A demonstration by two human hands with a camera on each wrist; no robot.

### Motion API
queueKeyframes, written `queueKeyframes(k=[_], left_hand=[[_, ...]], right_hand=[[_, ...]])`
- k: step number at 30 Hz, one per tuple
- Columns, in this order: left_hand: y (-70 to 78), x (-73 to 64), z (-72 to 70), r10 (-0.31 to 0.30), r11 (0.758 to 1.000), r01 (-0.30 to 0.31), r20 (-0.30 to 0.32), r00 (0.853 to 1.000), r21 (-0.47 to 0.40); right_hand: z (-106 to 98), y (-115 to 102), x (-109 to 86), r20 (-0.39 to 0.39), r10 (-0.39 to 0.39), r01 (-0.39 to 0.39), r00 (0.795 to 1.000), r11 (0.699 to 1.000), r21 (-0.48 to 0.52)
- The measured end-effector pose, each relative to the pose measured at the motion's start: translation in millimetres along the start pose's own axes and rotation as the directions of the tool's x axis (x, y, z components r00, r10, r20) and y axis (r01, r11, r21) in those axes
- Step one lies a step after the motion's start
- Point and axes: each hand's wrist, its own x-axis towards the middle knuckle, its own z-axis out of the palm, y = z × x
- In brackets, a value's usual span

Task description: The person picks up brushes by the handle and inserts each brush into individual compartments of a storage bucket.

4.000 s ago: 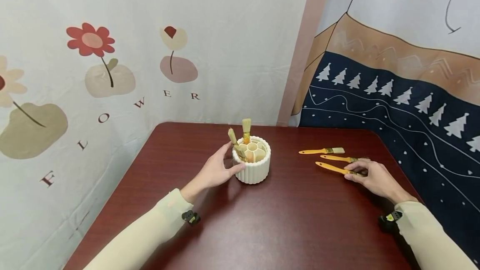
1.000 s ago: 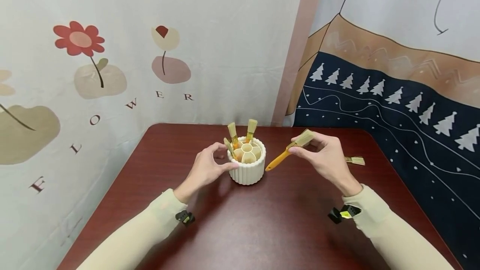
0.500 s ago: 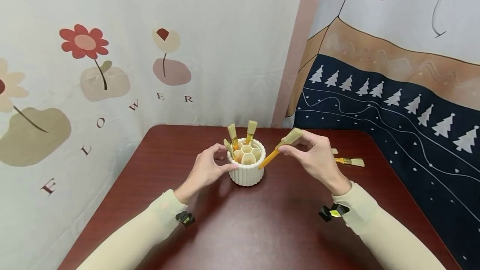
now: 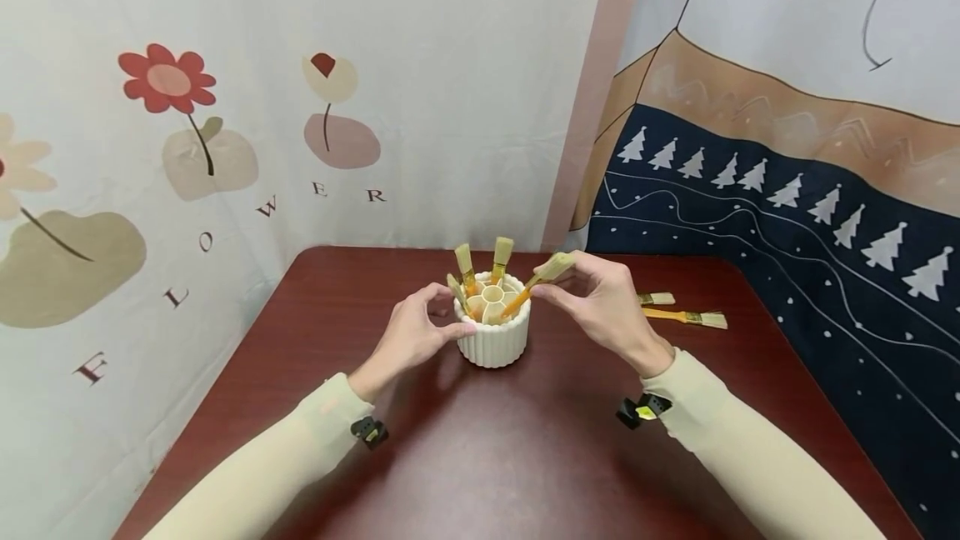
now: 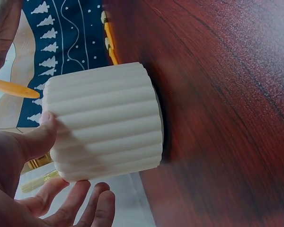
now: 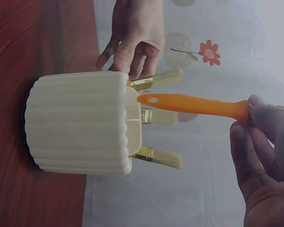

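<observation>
A white fluted brush holder (image 4: 491,348) with petal-shaped compartments stands on the table. My left hand (image 4: 408,336) grips its left side, thumb at the front rim and fingers round the far side. Between thumb and fingers my right hand (image 4: 607,307) pinches a paintbrush (image 6: 194,105) near its ferrule, bristles up. Its orange handle slants down to the left, the tip at the holder's open top; how deep it reaches is unclear. Three paintbrushes stand bristles up in the holder: one at the back (image 4: 503,252), another paintbrush (image 4: 464,261) left of it, and a leaning paintbrush (image 4: 457,293) by my left fingers.
Two loose paintbrushes lie on the table right of the holder, one paintbrush (image 4: 657,299) behind the other paintbrush (image 4: 701,320), handles partly hidden by my right hand. The dark red table (image 4: 465,457) meets printed curtains (image 4: 480,107) at the back and right.
My right hand has picked up a paintbrush from the right and carried it left to the holder's top. A third brush now stands in the holder. My left hand stays on it.
</observation>
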Motion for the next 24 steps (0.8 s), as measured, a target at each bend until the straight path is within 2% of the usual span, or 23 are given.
queueKeyframes(k=[9, 24], left_hand=[[0.1, 1.2, 1.0, -0.005, 1.000, 0.005, -0.003, 1.000, -0.004], [-0.2, 2.8, 1.3, 0.003, 1.000, -0.003, -0.001, 1.000, 0.003]], right_hand=[[18, 11, 7.5, 0.015, -0.082, 0.082, 0.997, 0.997, -0.011], [36, 24, 13.0, 0.067, -0.124, 0.130, 0.990, 0.987, -0.097]])
